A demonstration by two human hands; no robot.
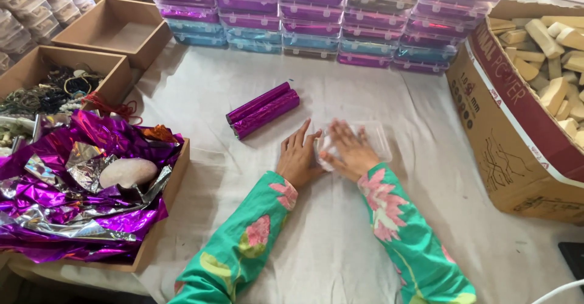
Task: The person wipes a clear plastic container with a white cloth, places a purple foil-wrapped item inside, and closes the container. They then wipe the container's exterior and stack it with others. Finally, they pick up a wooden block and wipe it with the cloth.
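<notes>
Nearest the viewer, two green sleeves (pixel 243 249) with pink flowers reach in from the near edge of the worktop (pixel 316 243), which is covered with a pale cloth. The left hand (pixel 299 158) lies flat with its fingers spread, pressing on the cloth and touching the left edge of a clear plastic box (pixel 372 141); the right hand (pixel 348 152) rests palm down on top of that box, fingers also spread, probably to keep the light thing from sliding (whether it is a lid or a whole box is hard to tell, since it is see-through and blurred). The box sits near the middle of the worktop. Just beyond the left hand lie two rolls of purple foil (pixel 263 109), side by side and touching, within easy reach. At the left edge a shallow cardboard tray (pixel 164 219) holds crumpled purple and silver foil with a pale pink stone-like lump (pixel 128 171) on it; behind it are two open cardboard boxes (pixel 112 30), one with beads and cords that are too small to make out. At the right edge a big carton (pixel 517 139) holds pale blocks (pixel 550 48), and is cut off by the frame. Along the far edge, clear boxes (pixel 328 18) filled with coloured foil stand stacked in rows, their tops cut off.
</notes>
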